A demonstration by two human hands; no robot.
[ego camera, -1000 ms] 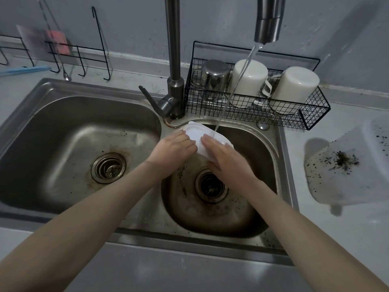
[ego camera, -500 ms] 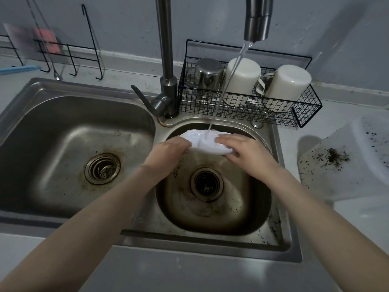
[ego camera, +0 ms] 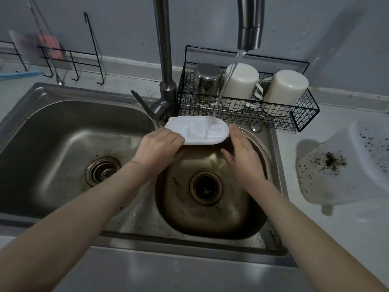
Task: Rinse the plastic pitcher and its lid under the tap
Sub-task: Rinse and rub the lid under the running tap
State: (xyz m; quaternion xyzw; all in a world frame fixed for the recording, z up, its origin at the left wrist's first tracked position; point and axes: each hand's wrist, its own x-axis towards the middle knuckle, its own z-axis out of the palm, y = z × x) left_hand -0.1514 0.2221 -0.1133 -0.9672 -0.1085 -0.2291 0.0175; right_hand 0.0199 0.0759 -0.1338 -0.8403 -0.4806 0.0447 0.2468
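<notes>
The right hand (ego camera: 242,157) has come off the white oval plastic lid (ego camera: 196,132) and now hovers just beside its right end, grip wide, fingers straight. The left hand (ego camera: 157,148) alone holds the left end. The lid lies level, inner face up, over the back edge of the steel sink's right basin (ego camera: 210,218) so the tap's stream (ego camera: 228,81) strikes its strainer holes. The speckled translucent plastic pitcher (ego camera: 341,171) waits at the tabletop's right edge, apparently unrinsed.
</notes>
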